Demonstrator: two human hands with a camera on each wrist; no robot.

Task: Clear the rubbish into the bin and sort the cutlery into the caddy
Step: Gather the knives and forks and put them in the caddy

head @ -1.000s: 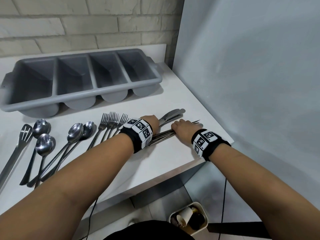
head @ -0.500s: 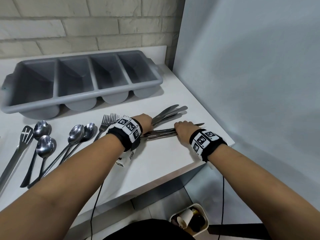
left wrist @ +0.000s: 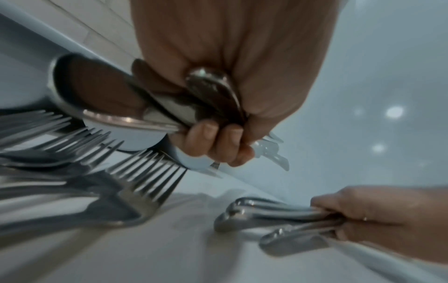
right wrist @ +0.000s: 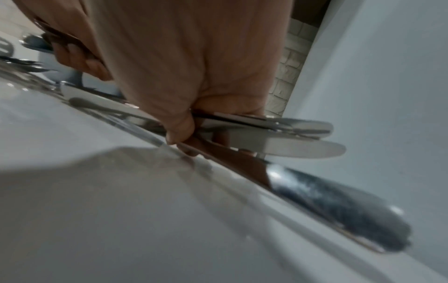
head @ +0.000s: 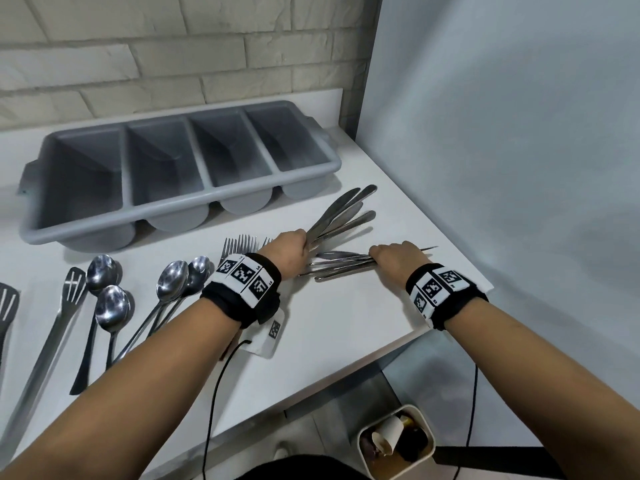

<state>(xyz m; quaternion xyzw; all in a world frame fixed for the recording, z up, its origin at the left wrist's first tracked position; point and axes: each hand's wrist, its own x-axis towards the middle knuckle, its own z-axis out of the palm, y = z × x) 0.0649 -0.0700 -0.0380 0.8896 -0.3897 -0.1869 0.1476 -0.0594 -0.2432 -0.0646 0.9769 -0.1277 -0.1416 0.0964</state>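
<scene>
My left hand (head: pixel 289 249) grips a bundle of table knives (head: pixel 341 214) by the handles, blades fanned up toward the grey four-slot caddy (head: pixel 180 168); in the left wrist view its fingers (left wrist: pixel 218 141) curl round the handles. My right hand (head: pixel 396 256) holds a second bundle of knives (head: pixel 341 266) low over the white table (head: pixel 346 320) near its right edge; in the right wrist view the blades (right wrist: pixel 290 137) stick out past my thumb (right wrist: pixel 179 124). The caddy's slots look empty.
Forks (head: pixel 240 242) lie just left of my left hand, then several spoons (head: pixel 173 282) and slotted servers (head: pixel 71 289). A paper tag (head: pixel 272 336) lies under my left wrist. A small bin (head: pixel 396 441) holding cups stands on the floor below. A grey wall panel (head: pixel 502 168) bounds the right.
My left hand lifted its knives off the table and swung their blades up toward the caddy. My right hand stayed by the table edge, holding its own bundle.
</scene>
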